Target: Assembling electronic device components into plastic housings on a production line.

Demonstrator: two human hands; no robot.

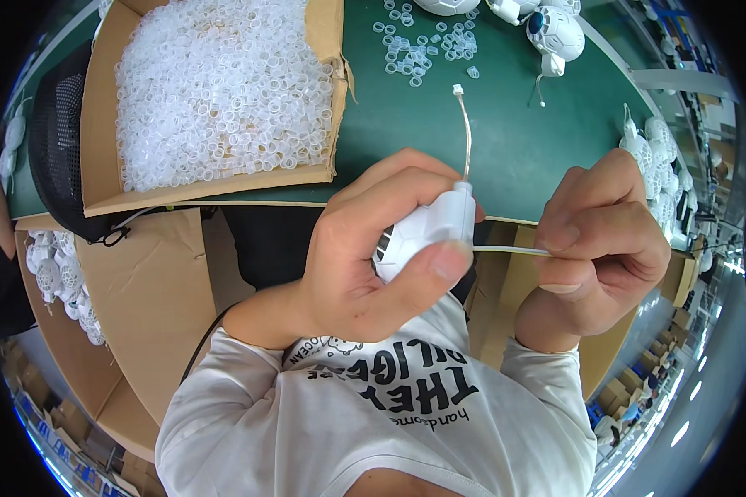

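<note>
My left hand (352, 261) is wrapped round a white rounded plastic housing (427, 230) with panel lines and dark slots, held in front of my chest at the table's near edge. From a short collar on its top, a thin wire (468, 137) stands up and ends in a small white connector (458, 89). A thin white cord (510, 249) leaves the housing's right side and runs level to my right hand (609, 253). The right thumb and fingertips are closed on that cord, pinching it. My left fingers hide part of the housing.
A cardboard tray (215, 189) of clear plastic rings lies on the green table (414, 141). Loose rings (410, 54) are scattered beyond. Similar white housings (555, 37) lie far right, with more piled (659, 166) at the right edge. A cardboard box (149, 290) stands lower left, beside a black mesh object (62, 141).
</note>
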